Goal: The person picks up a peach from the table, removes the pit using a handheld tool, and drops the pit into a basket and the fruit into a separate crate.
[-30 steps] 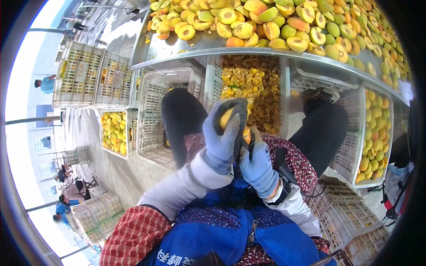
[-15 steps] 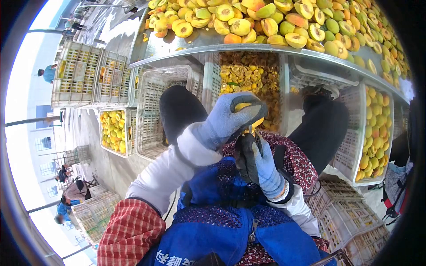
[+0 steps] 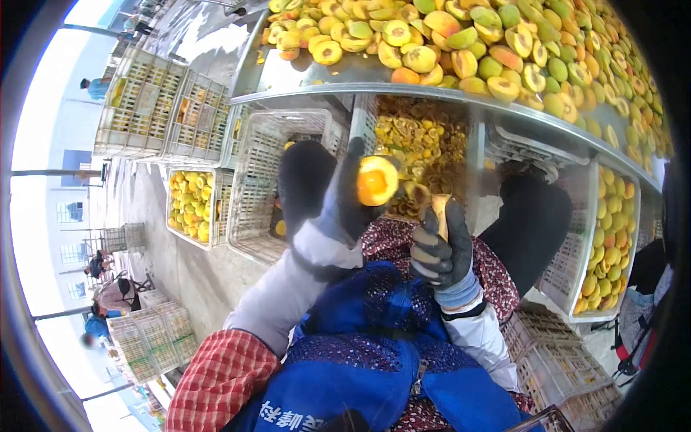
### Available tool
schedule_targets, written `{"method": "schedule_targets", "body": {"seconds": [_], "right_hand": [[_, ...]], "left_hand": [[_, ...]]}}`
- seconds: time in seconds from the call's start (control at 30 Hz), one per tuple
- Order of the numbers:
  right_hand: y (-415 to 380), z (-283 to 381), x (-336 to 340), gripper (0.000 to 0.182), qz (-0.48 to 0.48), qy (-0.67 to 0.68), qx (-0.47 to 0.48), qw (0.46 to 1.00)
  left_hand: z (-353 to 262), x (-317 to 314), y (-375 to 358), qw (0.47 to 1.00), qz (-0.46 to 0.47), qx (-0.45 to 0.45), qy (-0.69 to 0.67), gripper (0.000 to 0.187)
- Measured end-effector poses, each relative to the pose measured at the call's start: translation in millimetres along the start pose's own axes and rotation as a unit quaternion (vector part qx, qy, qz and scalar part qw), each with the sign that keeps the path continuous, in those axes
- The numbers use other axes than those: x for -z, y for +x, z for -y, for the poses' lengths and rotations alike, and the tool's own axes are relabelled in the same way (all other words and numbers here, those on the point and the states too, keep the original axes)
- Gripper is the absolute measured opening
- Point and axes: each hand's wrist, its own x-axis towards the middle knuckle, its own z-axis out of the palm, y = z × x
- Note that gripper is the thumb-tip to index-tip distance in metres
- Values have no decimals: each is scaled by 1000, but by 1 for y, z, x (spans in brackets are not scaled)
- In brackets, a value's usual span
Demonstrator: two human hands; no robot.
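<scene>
My left hand (image 3: 342, 193), in a blue-grey glove with dark fingers, holds up a peach half (image 3: 377, 181). The peach's cut face is turned toward me, with a bright orange hollow in the middle. To its right, my right hand (image 3: 445, 248) in a dark-palmed glove is closed around a narrow, curved tan-yellow thing (image 3: 441, 214) that points up. Whether this is a tool or a piece of peach I cannot make out. Both hands are above my lap and apart from each other. Behind them stands a crate of peach scraps (image 3: 463, 158), partly hidden by the left hand.
Many halved peaches (image 3: 461, 43) are heaped on a metal table (image 3: 302, 79) ahead. A mostly bare crate (image 3: 248, 180) stands left of my knee. Peaches fill crates at left (image 3: 191, 205) and right (image 3: 608, 245). Stacked crates (image 3: 140, 101) and other people are farther off at left.
My hands have moved apart; they were close together around the peach. The left hand has turned the peach's cut face toward me. The right hand has moved slightly right and up.
</scene>
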Motion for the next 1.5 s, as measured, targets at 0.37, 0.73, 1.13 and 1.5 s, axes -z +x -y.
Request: {"method": "schedule_targets", "body": {"seconds": [0.37,0.73,1.13,1.5], "right_hand": [[14,4,7,40,-309,-299,60,901],[30,29,19,39,-336,-281,114,892],[44,15,7,28,-169,-702,311,618],[21,-8,-62,27,-168,-898,267,308]], "left_hand": [[-107,152,30,754,-256,-175,578,24],[-103,94,321,640,-125,-76,754,73],[-68,-13,49,977,28,35,207,35],[-47,-42,-13,991,60,-36,114,32]]}}
